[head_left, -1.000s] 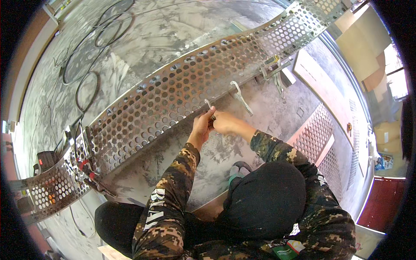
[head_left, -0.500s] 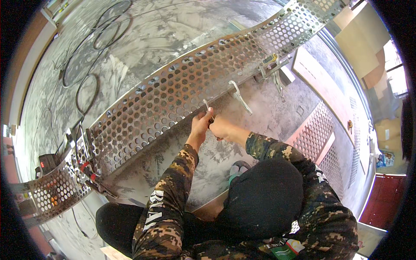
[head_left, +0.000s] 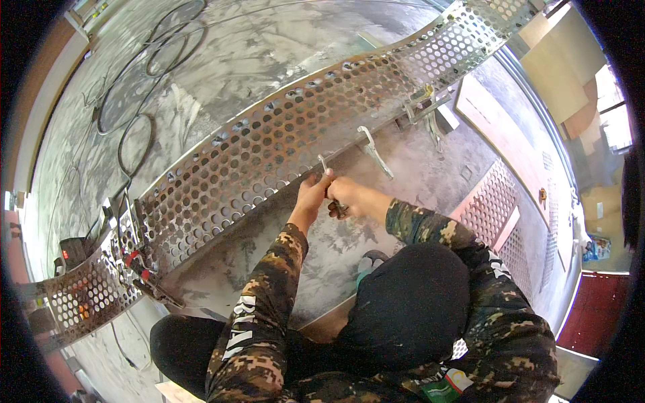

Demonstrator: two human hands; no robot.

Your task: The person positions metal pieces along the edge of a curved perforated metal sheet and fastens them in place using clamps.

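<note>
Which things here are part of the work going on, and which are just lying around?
In the work:
clamp, at the left hand and right hand
long perforated metal sheet
second clamp, at the sheet's edge

Seemingly just lying about:
looped dark cable
pale board
smaller perforated panel
</note>
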